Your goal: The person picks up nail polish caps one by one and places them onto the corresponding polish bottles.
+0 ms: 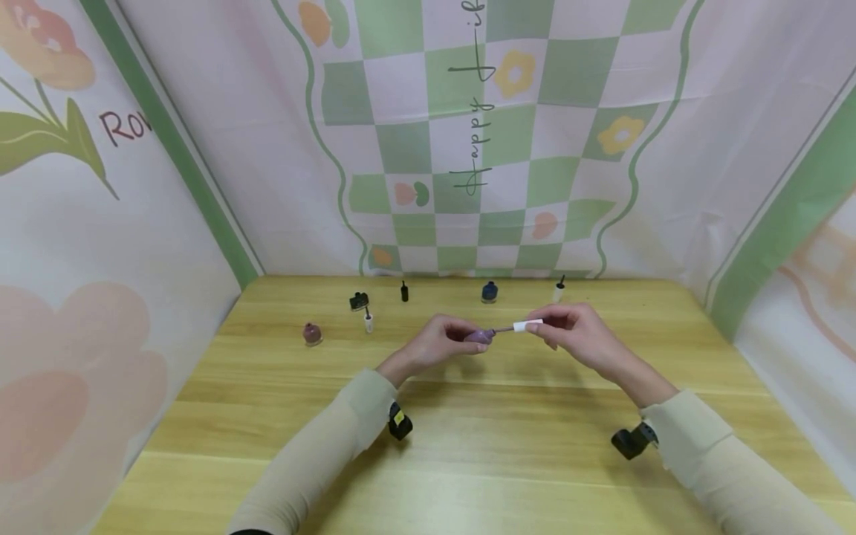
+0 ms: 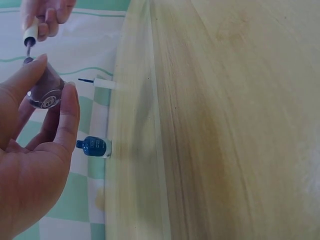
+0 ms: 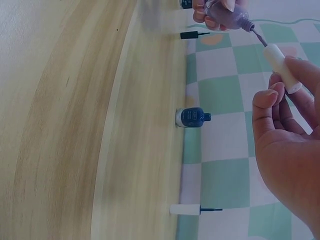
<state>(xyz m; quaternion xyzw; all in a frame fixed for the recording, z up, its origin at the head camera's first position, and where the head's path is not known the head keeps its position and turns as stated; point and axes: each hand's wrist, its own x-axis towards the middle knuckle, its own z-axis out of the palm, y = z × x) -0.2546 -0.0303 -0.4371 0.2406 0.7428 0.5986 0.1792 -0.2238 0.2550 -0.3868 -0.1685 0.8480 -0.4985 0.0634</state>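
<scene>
In the head view, my left hand [image 1: 441, 343] pinches a small purple nail polish bottle [image 1: 480, 337] above the table, its neck tilted toward the right. Thumb and fingers grip its sides in the left wrist view, where a round label shows on the base. My right hand [image 1: 580, 334] pinches a white brush cap [image 1: 528, 325] between thumb and fingers. From that cap a thin brush stem [image 3: 259, 38] runs to the mouth of the bottle, its tip at the opening.
Along the wooden table's [image 1: 468, 461] back stand a blue polish bottle [image 1: 490, 292], a white brush cap [image 1: 558, 291] and a black brush cap [image 1: 404, 292]. Further left are a dark bottle [image 1: 359, 301], another white brush cap [image 1: 368, 322] and a mauve bottle [image 1: 312, 334]. A patterned cloth [image 1: 455, 148] hangs behind.
</scene>
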